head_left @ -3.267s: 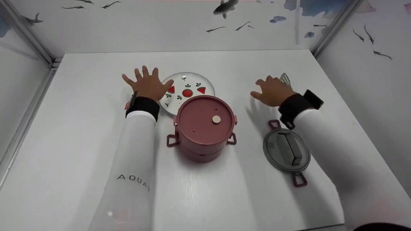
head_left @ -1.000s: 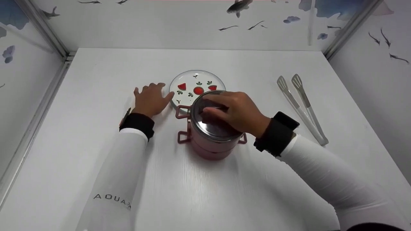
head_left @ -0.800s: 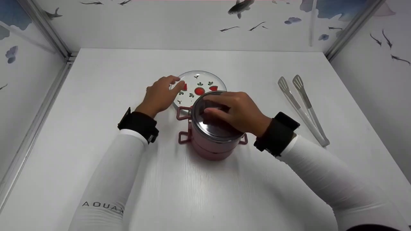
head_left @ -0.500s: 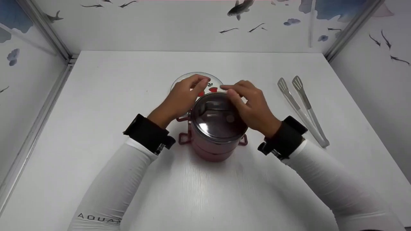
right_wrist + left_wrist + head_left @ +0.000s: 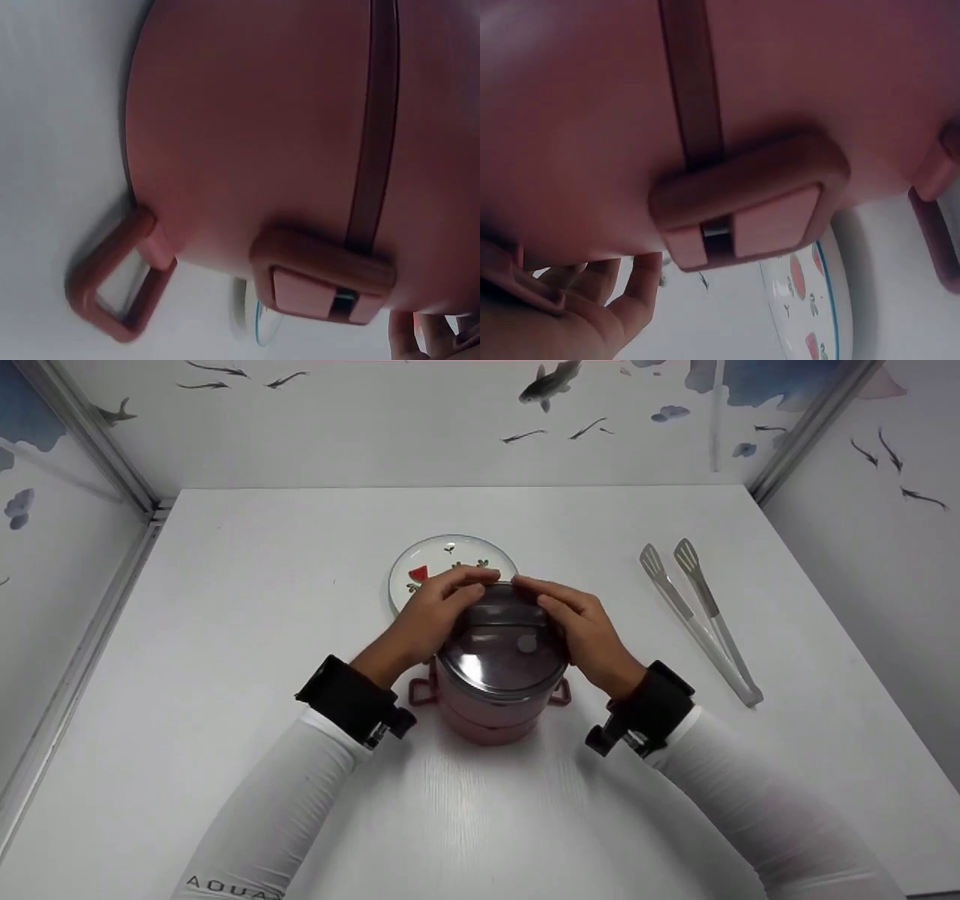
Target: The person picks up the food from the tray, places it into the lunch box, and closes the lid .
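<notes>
In the head view a reddish pot stands upright mid-table. On top sits a see-through dark lid with a raised bar handle; a pale round knob shows through it. My left hand grips the lid's left edge, fingers curved round the back rim. The right hand holds the opposite edge in the same way, its fingertips close to the left hand's. Both hands hide the lid's side handles. In the wrist views, left-hand fingers and right-hand fingers show beyond the pot's wall.
Behind the pot lies a round plate with red fruit patterns, partly covered by the left hand and pot. Metal tongs lie spread on the right of the white table. Panels with painted fish stand along the back and sides.
The lid, first lying at the right, came onto the pot in my right hand. That hand left the bar handle for the right edge, while the left hand came across to the left edge.
</notes>
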Motion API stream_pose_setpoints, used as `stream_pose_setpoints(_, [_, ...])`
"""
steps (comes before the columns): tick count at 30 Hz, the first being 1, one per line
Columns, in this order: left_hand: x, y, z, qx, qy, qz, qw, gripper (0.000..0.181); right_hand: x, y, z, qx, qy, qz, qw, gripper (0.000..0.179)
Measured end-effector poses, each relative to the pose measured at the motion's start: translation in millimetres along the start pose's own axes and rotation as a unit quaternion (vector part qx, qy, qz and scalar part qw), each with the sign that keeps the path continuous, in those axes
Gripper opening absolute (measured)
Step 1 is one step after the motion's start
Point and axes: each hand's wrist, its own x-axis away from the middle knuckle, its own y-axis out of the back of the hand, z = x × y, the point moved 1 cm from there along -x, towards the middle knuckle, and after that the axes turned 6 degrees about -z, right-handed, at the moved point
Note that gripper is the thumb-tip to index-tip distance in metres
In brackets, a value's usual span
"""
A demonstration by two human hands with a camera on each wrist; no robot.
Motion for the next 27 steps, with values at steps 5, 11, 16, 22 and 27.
stream_pose_setpoints(5, [5.9,-0.2,6.4,0.078,0.004,-0.029,0.9965,0.035,2.7,-11.8,-4.8,-0.06,-0.011,-0.019,0.9979,0.037])
stream_pose_setpoints(11, [11.5,-2.8,9.0,0.171,0.034,-0.066,0.9824,0.036,6.7,-17.9,-6.3,-0.078,-0.011,-0.034,0.9963,0.039])
stream_pose_setpoints(16, [14.2,-7.3,9.0,0.229,0.052,-0.051,0.9708,0.041,10.9,-22.1,-7.6,-0.115,-0.003,-0.047,0.9923,0.042])
stream_pose_setpoints(22, [16.6,-7.2,10.0,0.247,0.028,-0.048,0.9673,0.043,11.9,-26.4,-7.1,-0.123,0.009,-0.049,0.9911,0.044])
stream_pose_setpoints(27, [17.1,-6.3,8.9,0.245,0.022,-0.055,0.9676,0.041,11.5,-27.4,-6.2,-0.125,0.012,-0.053,0.9907,0.044])
